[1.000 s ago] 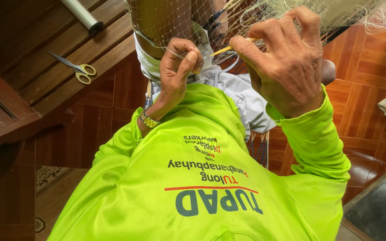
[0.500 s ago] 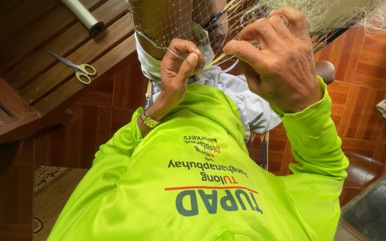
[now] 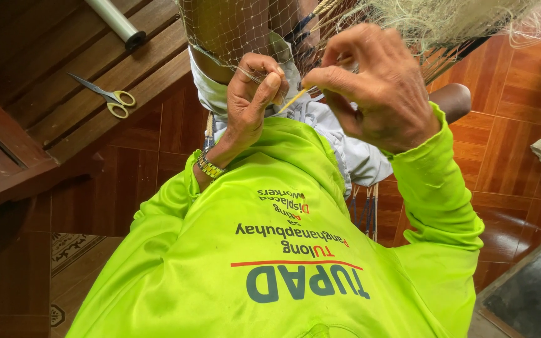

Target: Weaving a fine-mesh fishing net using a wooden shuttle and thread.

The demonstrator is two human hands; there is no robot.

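A: Where is the fishing net [image 3: 245,28]?
B: It hangs just above your lime-green shirt [image 3: 283,250]. Your left hand [image 3: 252,94] pinches its mesh closed.
A: And your right hand [image 3: 377,87]?
B: Beside the left, fingers closed on a thin yellow netting needle [image 3: 294,99]. Scissors [image 3: 104,95] lie far left of the net, on a wooden bench [image 3: 64,75].

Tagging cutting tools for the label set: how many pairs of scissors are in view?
1. The yellow-handled scissors lie on the slatted wooden bench at upper left, apart from both hands, near a pale tube. More could be hidden under the fishing net.
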